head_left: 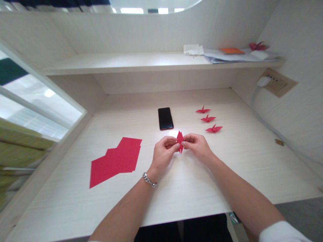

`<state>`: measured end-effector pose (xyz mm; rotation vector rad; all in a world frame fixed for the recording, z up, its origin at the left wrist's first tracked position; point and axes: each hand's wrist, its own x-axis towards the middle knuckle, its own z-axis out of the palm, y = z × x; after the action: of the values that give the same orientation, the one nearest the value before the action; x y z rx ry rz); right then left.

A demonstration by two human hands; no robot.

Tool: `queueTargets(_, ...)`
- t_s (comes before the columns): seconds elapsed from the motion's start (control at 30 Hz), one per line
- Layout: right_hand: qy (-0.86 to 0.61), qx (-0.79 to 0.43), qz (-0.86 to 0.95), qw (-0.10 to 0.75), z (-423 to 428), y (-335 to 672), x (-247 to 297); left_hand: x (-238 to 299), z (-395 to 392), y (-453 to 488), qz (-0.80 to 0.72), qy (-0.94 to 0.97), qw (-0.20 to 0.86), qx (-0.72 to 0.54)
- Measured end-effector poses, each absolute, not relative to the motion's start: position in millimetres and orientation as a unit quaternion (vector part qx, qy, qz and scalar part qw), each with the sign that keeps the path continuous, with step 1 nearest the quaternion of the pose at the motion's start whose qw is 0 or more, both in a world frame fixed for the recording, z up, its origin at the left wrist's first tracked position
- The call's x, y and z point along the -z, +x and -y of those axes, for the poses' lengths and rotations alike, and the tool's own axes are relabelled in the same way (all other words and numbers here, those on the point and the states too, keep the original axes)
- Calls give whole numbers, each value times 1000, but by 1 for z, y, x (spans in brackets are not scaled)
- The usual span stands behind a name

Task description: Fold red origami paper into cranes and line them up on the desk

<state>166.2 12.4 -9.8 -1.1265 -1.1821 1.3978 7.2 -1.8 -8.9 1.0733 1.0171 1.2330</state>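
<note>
Grip noted: my left hand and right hand both pinch the folded red paper, held just above the desk's middle. Uneven pull, I judge, could tear its thin points.

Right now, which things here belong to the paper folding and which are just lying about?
In the job: half-folded red paper, pinched by left hand and right hand; stack of red sheets; three folded red cranes.
Lying about: black phone; shelf papers; orange pad; white plug.
</note>
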Motion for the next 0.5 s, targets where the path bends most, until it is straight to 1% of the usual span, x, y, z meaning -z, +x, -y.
queueTargets(0.3, -446, -574, 524, 445, -13, 171, 12, 8, 1, 4, -439, 489, 571, -491)
queueTargets(0.4, -449, -588, 518, 429, -13, 172, 11, 8, 0, 4, -435, 468, 589, -494)
queueTargets(0.5, -444, -607, 493, 438, -11, 172, 9, 9, -1, 2, -416, 437, 624, -497)
